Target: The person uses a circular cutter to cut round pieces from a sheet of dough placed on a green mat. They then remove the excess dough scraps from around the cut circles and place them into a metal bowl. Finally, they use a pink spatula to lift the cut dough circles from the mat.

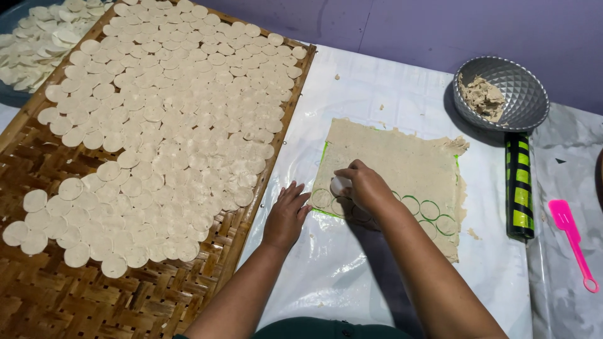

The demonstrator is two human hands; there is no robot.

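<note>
Woven bamboo tray [44, 295], far left: it carries many cut dough discs [169, 125] laid flat and overlapping; bare weave shows along the near edge. A further heap of discs lies in a container [12, 94] at the top left corner.

Left hand [287, 213]: it rests palm down on the white plastic sheet [352, 270] covering the bench, just beside the tray edge and close to the near left corner of the dough. The fingers are spread flat and hold nothing. Keep this hand pressed down so the sheet does not creep.

Right hand [367, 188]: the fingers are closed around a small round cutter [341, 184], set on the near left part of the rolled dough sheet [402, 163]. Judged from the row of circles [429, 209] along the near edge, each cut is best placed just beside the last, with the cutter held upright and pressed evenly.

Right of the dough: a grey faceted bowl [512, 88] holding dough scraps, a black and green rolling pin [519, 188], and a pink spatula [568, 242], all well apart from both hands
</note>
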